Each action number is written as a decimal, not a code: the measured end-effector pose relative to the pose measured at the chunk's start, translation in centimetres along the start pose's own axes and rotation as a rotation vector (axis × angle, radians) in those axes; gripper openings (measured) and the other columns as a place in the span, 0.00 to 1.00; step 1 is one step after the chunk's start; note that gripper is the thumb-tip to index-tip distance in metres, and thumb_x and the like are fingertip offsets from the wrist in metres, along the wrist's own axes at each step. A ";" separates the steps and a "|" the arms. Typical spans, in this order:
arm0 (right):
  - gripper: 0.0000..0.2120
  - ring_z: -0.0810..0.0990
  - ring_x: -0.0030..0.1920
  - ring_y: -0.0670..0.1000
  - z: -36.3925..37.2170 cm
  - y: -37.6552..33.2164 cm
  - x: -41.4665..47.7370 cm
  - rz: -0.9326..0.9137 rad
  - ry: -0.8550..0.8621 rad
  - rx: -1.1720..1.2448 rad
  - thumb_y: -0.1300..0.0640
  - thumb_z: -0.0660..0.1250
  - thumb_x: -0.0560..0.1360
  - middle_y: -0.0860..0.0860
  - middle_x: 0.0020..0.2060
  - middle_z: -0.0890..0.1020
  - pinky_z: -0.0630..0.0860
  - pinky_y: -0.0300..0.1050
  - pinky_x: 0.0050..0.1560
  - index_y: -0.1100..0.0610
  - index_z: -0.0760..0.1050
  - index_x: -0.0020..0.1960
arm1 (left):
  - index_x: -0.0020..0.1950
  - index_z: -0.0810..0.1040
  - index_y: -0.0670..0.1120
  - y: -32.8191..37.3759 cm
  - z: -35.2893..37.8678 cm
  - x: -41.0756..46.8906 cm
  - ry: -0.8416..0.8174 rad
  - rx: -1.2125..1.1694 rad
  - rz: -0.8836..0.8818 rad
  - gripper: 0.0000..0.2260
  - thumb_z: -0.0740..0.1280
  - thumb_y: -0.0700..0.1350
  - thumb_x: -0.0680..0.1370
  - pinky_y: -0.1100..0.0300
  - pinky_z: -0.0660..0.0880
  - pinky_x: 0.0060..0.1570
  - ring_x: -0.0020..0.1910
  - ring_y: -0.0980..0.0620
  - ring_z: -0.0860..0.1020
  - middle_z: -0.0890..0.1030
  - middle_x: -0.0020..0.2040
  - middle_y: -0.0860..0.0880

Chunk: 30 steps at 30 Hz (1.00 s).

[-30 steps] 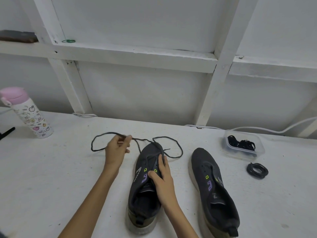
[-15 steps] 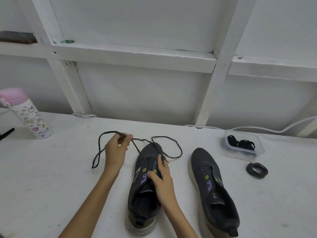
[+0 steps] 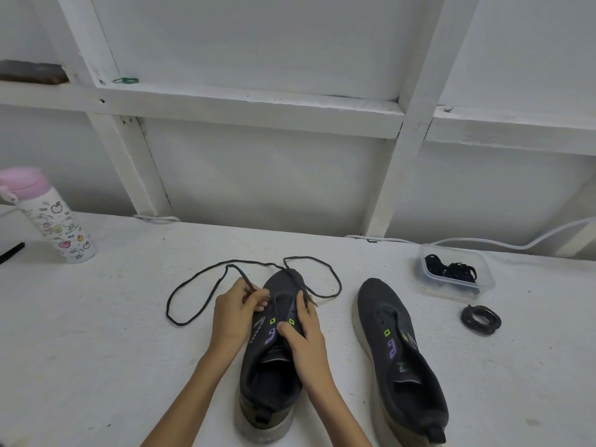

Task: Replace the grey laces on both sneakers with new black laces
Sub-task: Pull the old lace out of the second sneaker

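Observation:
Two dark grey sneakers lie on the white table, toes pointing away from me. The left sneaker (image 3: 269, 379) has a dark lace (image 3: 190, 287) running through its front eyelets, looping out over the table on both sides of the toe. My left hand (image 3: 237, 312) pinches one end of that lace at the sneaker's left eyelet row. My right hand (image 3: 304, 330) holds the sneaker's right eyelet flap, thumb on the inside of the flap. The right sneaker (image 3: 396, 353) stands apart with no lace in it.
A clear plastic box (image 3: 483, 271) with black laces sits at the back right, and a coiled black lace (image 3: 480, 319) lies in front of it. A pink-capped bottle (image 3: 48, 217) stands at the far left. A white cable (image 3: 516, 245) runs along the wall.
My left hand has moved right and down with the lace end, from above the table to the sneaker's left eyelets. The left loop has dropped onto the table. My right hand keeps holding the sneaker.

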State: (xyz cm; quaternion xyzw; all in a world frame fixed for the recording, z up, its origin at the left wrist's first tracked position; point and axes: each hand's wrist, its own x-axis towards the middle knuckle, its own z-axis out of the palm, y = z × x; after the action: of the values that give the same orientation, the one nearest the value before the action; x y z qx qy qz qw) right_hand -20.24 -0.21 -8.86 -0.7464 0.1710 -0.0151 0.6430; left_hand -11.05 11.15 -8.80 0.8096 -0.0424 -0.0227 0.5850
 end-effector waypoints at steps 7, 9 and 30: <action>0.27 0.60 0.74 0.40 -0.3 -0.5 -0.5 -0.130 0.239 -0.139 0.45 0.68 0.76 0.40 0.74 0.63 0.60 0.35 0.68 0.43 0.66 0.74 | 0.47 0.80 0.34 2.6 -0.3 -1.0 -0.118 -0.355 -0.166 0.08 0.70 0.40 0.76 0.62 0.81 0.43 0.40 0.47 0.83 0.85 0.41 0.40; 0.20 0.71 0.65 0.40 -0.7 -1.3 -0.6 -0.285 0.342 -0.135 0.46 0.71 0.74 0.40 0.63 0.73 0.67 0.33 0.60 0.44 0.76 0.65 | 0.48 0.80 0.34 3.7 -0.4 -1.6 -0.189 -0.437 -0.191 0.08 0.69 0.40 0.76 0.64 0.80 0.43 0.40 0.49 0.84 0.84 0.41 0.40; 0.03 0.73 0.32 0.43 -4.8 -5.5 0.1 -0.266 -0.026 -0.213 0.60 0.67 0.66 0.51 0.31 0.80 0.71 0.43 0.36 0.57 0.79 0.37 | 0.45 0.84 0.37 11.9 -2.1 -4.4 -0.641 -0.893 -0.468 0.26 0.58 0.57 0.78 0.57 0.82 0.38 0.40 0.45 0.84 0.83 0.44 0.37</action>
State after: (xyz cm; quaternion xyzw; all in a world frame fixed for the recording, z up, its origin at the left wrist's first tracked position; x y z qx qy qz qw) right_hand -20.03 -4.18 -2.78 -0.8264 0.0627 -0.0722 0.5549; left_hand -15.78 9.83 3.11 0.4261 -0.0239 -0.4098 0.8062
